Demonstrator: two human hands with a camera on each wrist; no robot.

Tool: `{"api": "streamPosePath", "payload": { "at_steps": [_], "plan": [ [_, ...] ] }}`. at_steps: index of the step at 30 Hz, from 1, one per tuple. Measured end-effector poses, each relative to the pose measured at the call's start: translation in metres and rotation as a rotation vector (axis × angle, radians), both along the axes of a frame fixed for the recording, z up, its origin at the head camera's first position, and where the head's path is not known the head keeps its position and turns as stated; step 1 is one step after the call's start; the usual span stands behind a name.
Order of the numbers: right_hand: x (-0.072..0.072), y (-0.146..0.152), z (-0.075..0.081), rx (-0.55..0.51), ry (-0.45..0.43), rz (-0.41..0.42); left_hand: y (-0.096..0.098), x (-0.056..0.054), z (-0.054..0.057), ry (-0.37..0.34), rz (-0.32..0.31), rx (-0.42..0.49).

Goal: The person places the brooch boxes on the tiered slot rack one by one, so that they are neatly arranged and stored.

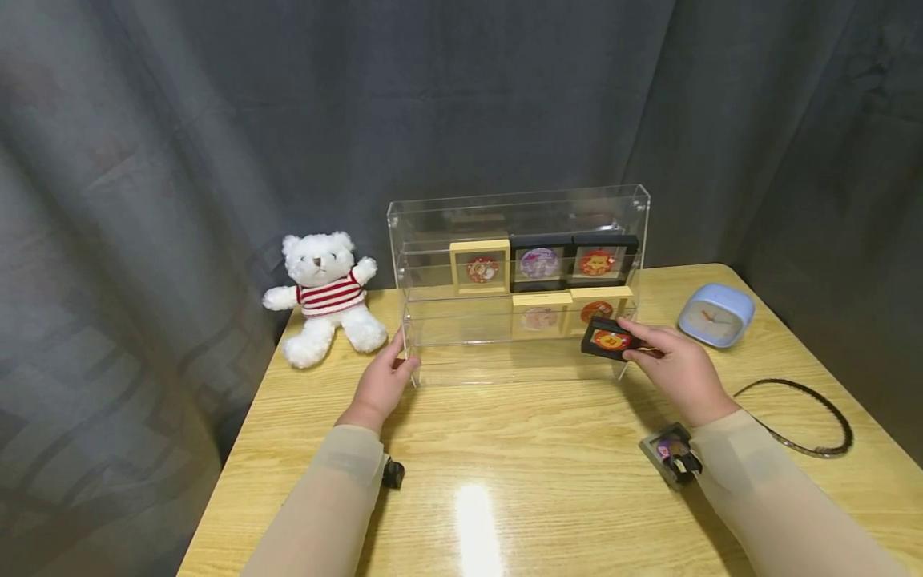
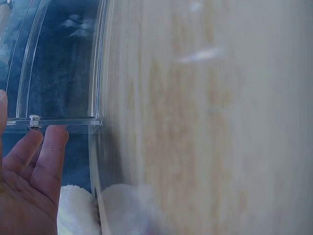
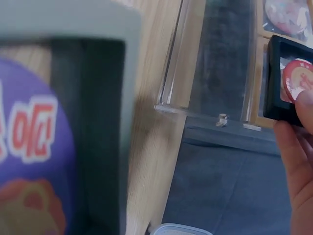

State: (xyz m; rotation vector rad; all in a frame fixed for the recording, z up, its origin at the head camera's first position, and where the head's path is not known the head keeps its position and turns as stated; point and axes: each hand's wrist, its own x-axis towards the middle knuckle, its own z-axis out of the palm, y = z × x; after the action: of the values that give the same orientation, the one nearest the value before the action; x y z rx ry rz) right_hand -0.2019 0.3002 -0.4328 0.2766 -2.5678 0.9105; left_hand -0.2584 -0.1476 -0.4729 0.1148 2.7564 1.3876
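A clear acrylic display case with tiered shelves stands on the table. My left hand holds its left side panel near the bottom, thumb at the front and fingers along the outside. My right hand pinches a small black square frame with a round red and yellow badge. It is tilted in front of the case's lower right. On the upper shelf sit a cream frame and two black frames, each with a round badge. Two cream frames stand on the shelf below; my held frame partly overlaps the right one.
A grey frame with a purple badge is by my right forearm. To the right are a blue clock and a dark headband. A white teddy bear in a striped sweater sits left of the case. Dark curtains hang behind.
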Motion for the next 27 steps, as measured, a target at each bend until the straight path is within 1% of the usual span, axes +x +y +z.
{"api": "streamPosePath", "payload": {
  "at_steps": [5,10,13,21,27],
  "plan": [
    [-0.005,-0.002,-0.004,0.031,0.096,-0.012,0.0,0.0,0.0,0.0,0.001,0.007],
    [-0.011,-0.002,-0.006,0.057,0.203,0.03,0.0,-0.001,-0.001,0.01,0.005,0.008],
    [-0.014,-0.002,-0.008,0.085,0.248,0.04,0.0,-0.001,-0.001,0.01,0.006,0.01],
    [-0.016,-0.001,-0.012,0.127,0.315,0.03,0.0,-0.002,-0.001,0.012,-0.005,0.009],
    [-0.016,-0.002,-0.012,0.122,0.314,0.031,-0.001,-0.002,-0.001,0.007,-0.001,0.008]
  ]
}}
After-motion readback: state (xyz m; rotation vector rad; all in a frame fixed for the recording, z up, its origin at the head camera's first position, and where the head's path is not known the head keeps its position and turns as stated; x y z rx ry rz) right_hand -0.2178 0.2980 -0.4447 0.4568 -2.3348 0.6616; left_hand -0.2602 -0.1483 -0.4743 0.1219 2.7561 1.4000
